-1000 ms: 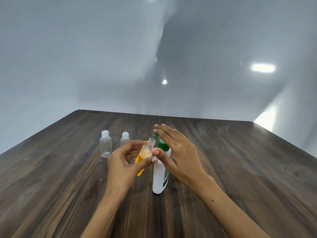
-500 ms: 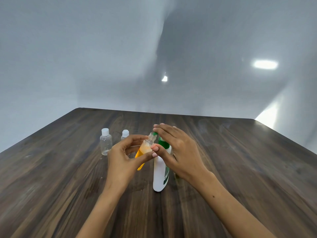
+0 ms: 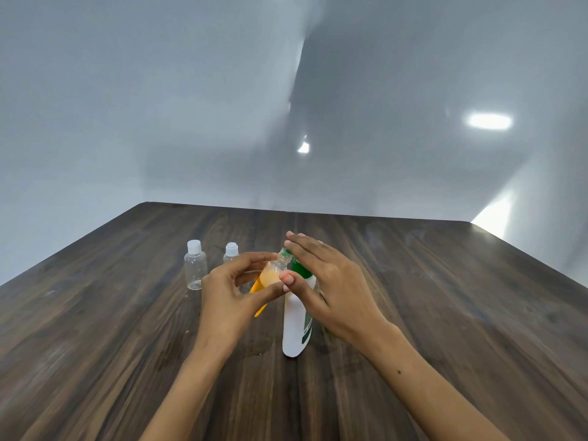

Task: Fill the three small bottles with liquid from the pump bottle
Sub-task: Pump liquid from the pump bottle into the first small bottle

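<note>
while tilted under the green spout, small clear plastic bottle part-filled with orange liquid [image 3: 270, 276] sits pinched in the left hand [image 3: 227, 292], thumb and fingers [image 3: 254, 259] clamped round its body, open neck touching or just beside the nozzle of the tall white plastic pump bottle with green pump head [image 3: 296, 323]. right hand [image 3: 331, 281] laid over that pump head, fingers straight and together, pressing rather than gripping. likely light and thin-walled, so squeezes easily; best held at mid-body, firmly but without crushing, since an open neck spills if tipped further. possibly slick if liquid runs down the side. pump bottle stands upright on the dark wood-grain surface [image 3: 445, 313], probably heavier and stable, though top-pressed force could tip it. two more small clear capped bottles [image 3: 194, 268] [image 3: 231, 253] stand just beyond the left hand, apparently empty.
</note>
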Tool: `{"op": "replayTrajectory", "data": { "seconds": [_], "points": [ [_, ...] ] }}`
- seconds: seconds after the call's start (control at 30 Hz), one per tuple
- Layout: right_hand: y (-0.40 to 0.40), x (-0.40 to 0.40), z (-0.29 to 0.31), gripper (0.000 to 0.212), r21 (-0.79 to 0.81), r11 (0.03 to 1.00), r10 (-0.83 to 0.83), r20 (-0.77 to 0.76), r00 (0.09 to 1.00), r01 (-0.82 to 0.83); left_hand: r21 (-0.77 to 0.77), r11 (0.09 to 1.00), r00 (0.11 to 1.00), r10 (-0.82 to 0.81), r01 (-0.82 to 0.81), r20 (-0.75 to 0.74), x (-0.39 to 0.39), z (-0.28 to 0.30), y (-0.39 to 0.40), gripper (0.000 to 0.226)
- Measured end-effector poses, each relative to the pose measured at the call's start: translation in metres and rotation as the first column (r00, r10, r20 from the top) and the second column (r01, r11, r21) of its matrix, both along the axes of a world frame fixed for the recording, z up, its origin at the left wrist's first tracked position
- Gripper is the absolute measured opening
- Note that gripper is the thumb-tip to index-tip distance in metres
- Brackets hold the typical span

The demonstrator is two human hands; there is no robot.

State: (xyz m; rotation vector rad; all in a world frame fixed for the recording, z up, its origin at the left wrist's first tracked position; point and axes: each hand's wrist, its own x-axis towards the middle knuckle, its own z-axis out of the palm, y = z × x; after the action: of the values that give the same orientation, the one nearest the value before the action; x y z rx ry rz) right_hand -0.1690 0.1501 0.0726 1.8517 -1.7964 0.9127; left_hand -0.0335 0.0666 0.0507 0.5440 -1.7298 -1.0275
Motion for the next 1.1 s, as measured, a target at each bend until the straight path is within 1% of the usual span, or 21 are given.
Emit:
{"op": "replayTrajectory", "data": {
  "seconds": [0.1,0.23,0.3,0.4,0.53,0.63,0.73,0.87,0.97,1.1],
  "points": [
    [0.001,-0.002,0.008,0.082,0.03,1.0,0.004,-0.016,1.0,-0.003,0.006,1.0,1.0,-0.002,0.002,-0.006,0.0,0.003,0.001,0.043],
    [0.001,0.0,0.007,0.082,0.036,0.999,-0.008,-0.012,1.0,0.008,0.002,1.0,1.0,0.0,0.0,-0.016,0.0,0.002,-0.001,0.035],
    [0.0,0.003,0.001,0.081,0.023,1.0,-0.015,0.005,1.0,0.015,-0.003,1.0,1.0,0.005,-0.005,-0.01,0.0,-0.001,0.0,0.034],
    [-0.001,0.004,0.002,0.083,0.015,1.0,-0.024,0.005,1.0,0.024,-0.002,1.0,1.0,0.016,-0.016,-0.02,0.001,-0.003,0.001,0.035],
    [0.0,0.003,0.01,0.088,0.031,0.999,-0.022,0.019,1.0,0.022,0.001,1.0,0.999,0.021,-0.021,-0.036,0.002,0.001,0.002,0.045],
    [-0.002,0.004,0.002,0.082,0.015,1.0,-0.008,0.028,1.0,0.007,0.005,1.0,0.999,0.024,-0.024,-0.027,0.002,-0.003,0.001,0.039],
    [-0.003,0.005,0.0,0.082,0.008,1.0,-0.009,0.021,1.0,0.009,0.0,1.0,0.999,0.027,-0.027,-0.023,0.002,-0.005,-0.001,0.035],
    [-0.004,0.005,0.003,0.085,-0.009,1.0,-0.022,-0.019,1.0,0.022,0.01,1.0,0.999,0.026,-0.025,-0.046,0.002,-0.002,0.001,0.043],
    [-0.006,0.005,-0.004,0.082,-0.035,0.999,-0.022,0.008,1.0,0.022,0.021,1.0,0.999,0.021,-0.02,-0.045,0.002,-0.004,0.0,0.047],
    [-0.006,0.003,-0.003,0.086,-0.034,0.999,-0.019,0.006,1.0,0.019,0.015,1.0,0.999,0.028,-0.027,-0.042,0.002,-0.005,-0.001,0.044]
  ]
}}
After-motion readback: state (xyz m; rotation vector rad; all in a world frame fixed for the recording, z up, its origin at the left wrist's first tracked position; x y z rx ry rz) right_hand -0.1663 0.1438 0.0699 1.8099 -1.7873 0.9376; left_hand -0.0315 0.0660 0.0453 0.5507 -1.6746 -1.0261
